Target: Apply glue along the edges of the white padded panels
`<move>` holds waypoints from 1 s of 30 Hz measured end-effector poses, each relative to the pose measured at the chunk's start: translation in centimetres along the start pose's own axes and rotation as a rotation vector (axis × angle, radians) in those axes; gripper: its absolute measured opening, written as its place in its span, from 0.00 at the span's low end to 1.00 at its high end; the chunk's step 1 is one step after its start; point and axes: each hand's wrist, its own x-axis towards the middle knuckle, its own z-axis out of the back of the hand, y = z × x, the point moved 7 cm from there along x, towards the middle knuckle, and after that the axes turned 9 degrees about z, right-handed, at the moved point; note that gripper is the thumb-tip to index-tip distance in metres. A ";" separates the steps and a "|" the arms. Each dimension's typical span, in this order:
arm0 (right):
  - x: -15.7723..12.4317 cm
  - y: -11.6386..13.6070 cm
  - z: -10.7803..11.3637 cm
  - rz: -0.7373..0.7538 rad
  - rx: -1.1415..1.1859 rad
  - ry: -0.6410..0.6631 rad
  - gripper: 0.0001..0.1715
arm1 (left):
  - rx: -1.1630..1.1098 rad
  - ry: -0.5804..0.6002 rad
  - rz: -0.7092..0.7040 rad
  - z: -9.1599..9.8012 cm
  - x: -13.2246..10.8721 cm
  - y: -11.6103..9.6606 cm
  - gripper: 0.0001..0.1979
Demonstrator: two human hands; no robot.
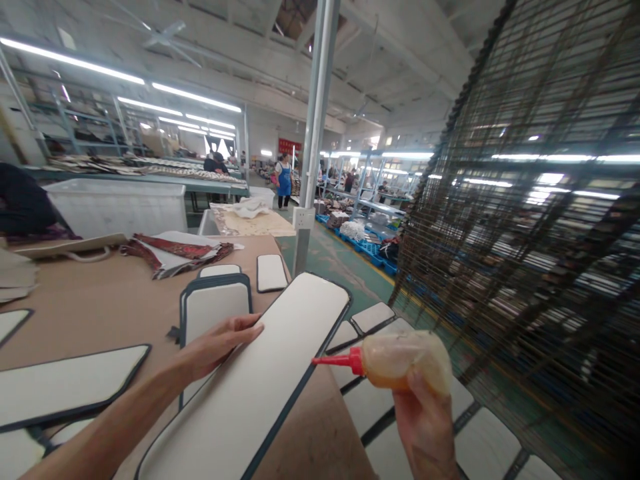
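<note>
- Head view is showing the left hand (215, 347) lying on a long white panel (260, 393), its fingers (247, 328) stretching out flat and together, pinning the panel to the counter (100, 300) rather than gripping it.
- The right hand (425, 427) is wrapping its fingers (419, 388) tightly around a squeeze bottle (405, 360) of yellowish fluid.
- The bottle's red nozzle (333, 361) is pointing leftward from those fingers, hovering just beside the panel's dark rim, apart from it.
- Judging by this, the panel is being steadied while the bottle is being lined up; touching nozzle to rim is calling for closing that small gap.
- More white panels (490, 447) are lying below the right fingers.
</note>
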 end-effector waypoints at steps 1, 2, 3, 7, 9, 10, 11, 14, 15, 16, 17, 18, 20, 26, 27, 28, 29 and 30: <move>0.0 0.1 -0.1 0.004 -0.002 0.001 0.23 | -0.001 -0.008 -0.002 0.0 0.0 -0.1 0.27; -0.1 0.1 -0.2 0.006 -0.004 0.004 0.23 | -0.002 -0.017 -0.006 0.0 0.1 -0.2 0.27; -0.2 0.2 -0.3 0.011 -0.006 0.006 0.23 | -0.003 -0.022 -0.009 0.1 0.1 -0.2 0.27; -0.6 0.5 -0.4 0.026 -0.017 -0.002 0.23 | -0.014 -0.021 -0.007 0.1 0.4 -0.2 0.26; -0.9 0.5 -0.4 0.019 -0.018 -0.015 0.23 | -0.020 -0.021 -0.006 0.1 0.5 -0.3 0.27; -1.0 0.5 -0.5 0.008 -0.017 -0.014 0.23 | -0.024 -0.024 -0.006 0.1 0.6 -0.3 0.27; -1.1 0.4 -0.5 0.000 -0.015 -0.009 0.23 | -0.028 -0.029 -0.004 0.1 0.6 -0.4 0.26; -1.5 0.3 -0.7 -0.019 -0.005 0.015 0.26 | -0.044 -0.059 0.007 0.1 0.7 -0.7 0.26; -1.5 0.3 -0.7 -0.025 -0.002 0.018 0.27 | -0.049 -0.072 0.010 0.2 0.7 -0.9 0.27; -1.6 0.2 -0.8 -0.034 0.000 0.019 0.27 | -0.054 -0.083 0.013 0.2 0.8 -1.0 0.28; -1.7 0.1 -0.8 -0.043 0.002 0.019 0.28 | -0.059 -0.094 0.014 0.3 0.8 -1.2 0.28; -1.7 0.1 -0.8 -0.051 0.002 0.022 0.28 | -0.062 -0.103 0.017 0.3 0.9 -1.3 0.29; -1.9 0.1 -0.9 -0.055 -0.001 0.025 0.29 | -0.063 -0.114 0.021 0.4 1.0 -1.4 0.29; -2.6 0.3 -1.3 -0.060 -0.014 0.049 0.29 | -0.047 -0.115 0.002 0.4 1.4 -1.7 0.26; -2.7 0.4 -1.4 -0.055 -0.022 0.059 0.30 | -0.046 -0.118 0.001 0.4 1.5 -1.7 0.26; -2.9 0.4 -1.4 -0.049 -0.031 0.071 0.30 | -0.046 -0.122 0.001 0.4 1.6 -1.8 0.26; -2.9 0.4 -1.5 -0.043 -0.037 0.081 0.31 | -0.047 -0.126 0.001 0.3 1.6 -1.9 0.26; -3.0 0.4 -1.5 -0.043 -0.039 0.084 0.31 | -0.049 -0.129 0.001 0.3 1.7 -2.0 0.25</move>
